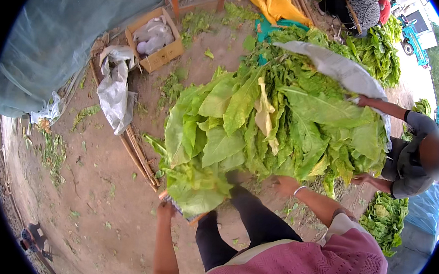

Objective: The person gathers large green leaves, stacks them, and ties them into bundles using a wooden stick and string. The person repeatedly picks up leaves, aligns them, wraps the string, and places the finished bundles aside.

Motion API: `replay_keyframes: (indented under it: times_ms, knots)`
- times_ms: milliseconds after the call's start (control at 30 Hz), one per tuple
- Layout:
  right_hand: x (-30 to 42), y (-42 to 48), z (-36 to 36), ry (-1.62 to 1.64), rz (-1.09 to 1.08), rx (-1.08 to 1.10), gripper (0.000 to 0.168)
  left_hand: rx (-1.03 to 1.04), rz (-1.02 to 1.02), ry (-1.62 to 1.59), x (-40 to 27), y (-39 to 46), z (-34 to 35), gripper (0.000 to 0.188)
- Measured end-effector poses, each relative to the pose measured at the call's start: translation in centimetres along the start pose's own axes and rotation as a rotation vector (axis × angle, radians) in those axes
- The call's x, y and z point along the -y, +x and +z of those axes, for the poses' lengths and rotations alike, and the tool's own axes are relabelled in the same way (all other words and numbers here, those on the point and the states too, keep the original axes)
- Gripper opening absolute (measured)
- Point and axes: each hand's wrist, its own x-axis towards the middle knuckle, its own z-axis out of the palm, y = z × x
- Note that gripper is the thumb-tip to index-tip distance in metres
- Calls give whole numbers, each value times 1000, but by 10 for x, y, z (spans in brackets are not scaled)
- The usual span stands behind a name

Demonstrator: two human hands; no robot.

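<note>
A big heap of broad green and yellowing leaves [240, 119], likely tobacco, lies in front of me, with a withered tan leaf [265, 113] on top. My left hand [166, 210] grips the corner of a low wooden-framed seat [176, 204] with a woven top, mostly covered by the overhanging leaves. Close to the heap's near edge is my right hand [286, 186], with a bracelet at its wrist; blur hides how its fingers are set. On the right, another person [412, 158] has one hand at a pale sheet [342, 67] along the heap and the other by its lower edge.
Wooden poles [138, 156] and a plastic sheet [116, 88] lie left of the heap. Beyond stands a cardboard box [164, 58] with plastic bags. More leaf piles [383, 223] are at right. A yellow sack [276, 5] and a seated person [356, 11] are at the back.
</note>
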Motion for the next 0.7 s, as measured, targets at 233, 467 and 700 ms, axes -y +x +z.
replay_keyframes:
  times_ms: [233, 467, 700]
  knots:
    - [22, 52, 12, 404, 118, -283, 46, -66, 233, 296, -66, 145, -31, 33]
    - [39, 278, -29, 563, -35, -819, 62, -188, 201, 195, -49, 329, -9, 43]
    - [27, 466, -58, 455, 412, -851, 101, -210, -101, 224, -23, 408, 95, 53]
